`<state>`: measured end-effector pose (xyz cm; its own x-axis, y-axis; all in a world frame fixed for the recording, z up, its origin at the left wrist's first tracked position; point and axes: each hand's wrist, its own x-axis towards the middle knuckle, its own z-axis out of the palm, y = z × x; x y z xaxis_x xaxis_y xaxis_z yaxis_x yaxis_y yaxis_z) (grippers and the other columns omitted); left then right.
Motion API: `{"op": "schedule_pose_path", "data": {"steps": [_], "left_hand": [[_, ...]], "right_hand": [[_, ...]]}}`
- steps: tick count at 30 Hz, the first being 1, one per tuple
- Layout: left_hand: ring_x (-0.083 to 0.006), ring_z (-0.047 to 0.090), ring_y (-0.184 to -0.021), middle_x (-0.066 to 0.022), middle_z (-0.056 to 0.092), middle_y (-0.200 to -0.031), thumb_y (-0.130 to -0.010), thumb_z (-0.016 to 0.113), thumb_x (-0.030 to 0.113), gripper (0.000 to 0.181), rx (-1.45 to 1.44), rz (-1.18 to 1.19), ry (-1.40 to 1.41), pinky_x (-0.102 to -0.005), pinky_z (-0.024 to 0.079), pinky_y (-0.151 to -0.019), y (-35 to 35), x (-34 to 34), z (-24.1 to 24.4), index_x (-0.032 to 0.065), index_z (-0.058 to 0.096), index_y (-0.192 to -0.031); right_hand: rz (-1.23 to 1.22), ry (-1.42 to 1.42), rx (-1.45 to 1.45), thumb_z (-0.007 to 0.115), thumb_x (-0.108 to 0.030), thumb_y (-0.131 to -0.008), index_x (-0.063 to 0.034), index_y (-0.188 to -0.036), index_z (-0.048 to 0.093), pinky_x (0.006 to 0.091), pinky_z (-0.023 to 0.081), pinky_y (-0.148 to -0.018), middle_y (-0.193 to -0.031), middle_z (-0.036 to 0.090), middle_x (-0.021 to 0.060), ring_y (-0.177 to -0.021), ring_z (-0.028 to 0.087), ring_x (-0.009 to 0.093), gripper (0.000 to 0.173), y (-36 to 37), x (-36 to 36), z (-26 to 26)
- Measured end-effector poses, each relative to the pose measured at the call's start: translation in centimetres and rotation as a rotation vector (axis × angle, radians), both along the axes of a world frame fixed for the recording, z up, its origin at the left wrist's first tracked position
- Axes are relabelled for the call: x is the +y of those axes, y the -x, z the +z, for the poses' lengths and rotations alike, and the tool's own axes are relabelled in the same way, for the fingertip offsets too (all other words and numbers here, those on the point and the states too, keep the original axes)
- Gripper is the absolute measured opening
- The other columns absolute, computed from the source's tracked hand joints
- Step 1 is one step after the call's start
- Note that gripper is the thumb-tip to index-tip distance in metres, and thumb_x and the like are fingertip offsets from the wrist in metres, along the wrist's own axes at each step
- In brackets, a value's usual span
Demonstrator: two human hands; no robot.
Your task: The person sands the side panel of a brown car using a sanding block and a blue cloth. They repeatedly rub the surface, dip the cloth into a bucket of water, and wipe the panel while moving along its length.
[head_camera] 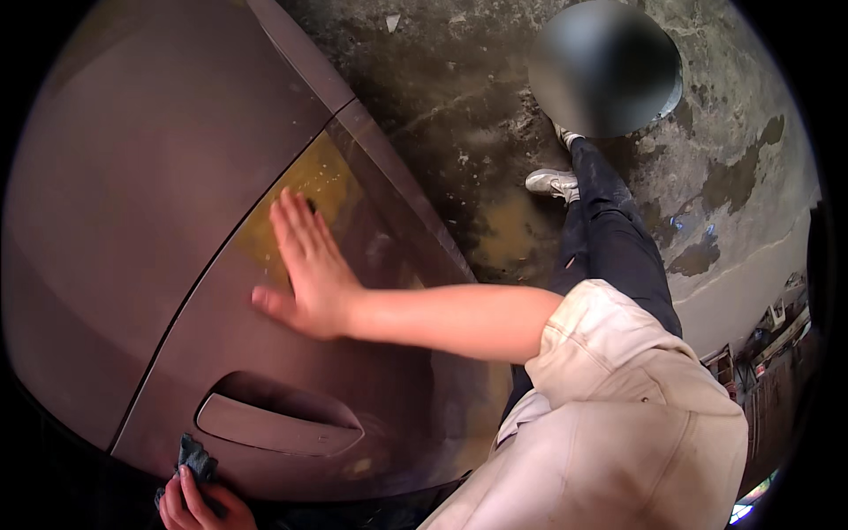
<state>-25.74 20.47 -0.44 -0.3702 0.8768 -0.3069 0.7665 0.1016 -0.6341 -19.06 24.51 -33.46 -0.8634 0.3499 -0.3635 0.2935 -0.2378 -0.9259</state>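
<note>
A mauve-brown car door (391, 371) lies before me, with its recessed door handle (278, 424) below my right hand. My right hand (311, 265) is spread flat at the door's surface, back of the hand up and thumb apart, holding nothing. Its fingers reach over a yellowish, speckled patch (324, 172) beside the panel gap; whether this is a reflection or a surface mark I cannot tell. At the bottom edge, my left hand (199, 503) pinches a dark grey-blue cloth (195, 457) near the door handle. Part of that hand is cut off by the picture's edge.
Past the panel gap stretches an adjoining car panel (146, 165). The concrete floor (729, 165) is stained and wet in places. My legs in dark trousers (616, 225) stand to the right. A blurred round shape (603, 66) is near my shoes. Assorted items (775, 324) line the far right.
</note>
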Motion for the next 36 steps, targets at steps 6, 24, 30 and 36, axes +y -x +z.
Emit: {"op": "schedule_pose_path", "data": {"steps": [6, 24, 30, 36], "left_hand": [[-0.0284, 0.064, -0.086, -0.0065, 0.072, -0.096, -0.097, 0.062, 0.023, 0.022, 0.008, 0.004, -0.01, -0.0426, 0.05, -0.08, 0.1, -0.2, 0.1, 0.0096, 0.078, -0.101], [-0.0293, 0.064, -0.089, -0.0067, 0.072, -0.097, -0.098, 0.062, 0.028, 0.025, -0.016, 0.028, -0.002, -0.043, 0.049, -0.081, -0.2, 0.0, 0.8, 0.0089, 0.077, -0.104], [-0.029, 0.064, -0.089, -0.0076, 0.072, -0.097, -0.098, 0.062, 0.028, 0.025, -0.008, 0.036, 0.002, -0.0434, 0.049, -0.082, 0.0, -0.7, 0.5, 0.0085, 0.077, -0.103], [-0.0287, 0.064, -0.087, -0.0074, 0.071, -0.096, -0.098, 0.061, 0.028, 0.026, -0.003, 0.038, 0.0, -0.0435, 0.049, -0.081, -0.1, -0.1, 0.3, 0.0085, 0.077, -0.102]], "right_hand": [[-0.093, 0.015, 0.051, 0.046, -0.073, -0.094, 0.0062, -0.162, 0.004, 0.0539, 0.005, -0.127, -0.169, 0.001, 0.0306, -0.158, 0.002, 0.042, 0.113, 2.1, 1.0, -5.7], [0.074, -0.088, 0.129, 0.046, -0.077, -0.093, 0.0066, -0.161, 0.0, 0.0559, 0.002, -0.127, -0.168, -0.005, 0.0317, -0.158, -0.005, 0.044, 0.117, -1.5, -0.2, 1.2], [-0.094, 0.028, 0.114, 0.046, -0.073, -0.094, 0.0081, -0.16, 0.008, 0.0537, 0.005, -0.127, -0.168, 0.004, 0.0308, -0.158, 0.003, 0.044, 0.112, 1.7, 0.8, -4.8], [0.015, -0.065, 0.063, 0.045, -0.075, -0.094, 0.0085, -0.16, 0.004, 0.057, 0.005, -0.126, -0.168, 0.0, 0.0317, -0.158, -0.002, 0.045, 0.114, 0.8, 0.3, -0.2]]}}
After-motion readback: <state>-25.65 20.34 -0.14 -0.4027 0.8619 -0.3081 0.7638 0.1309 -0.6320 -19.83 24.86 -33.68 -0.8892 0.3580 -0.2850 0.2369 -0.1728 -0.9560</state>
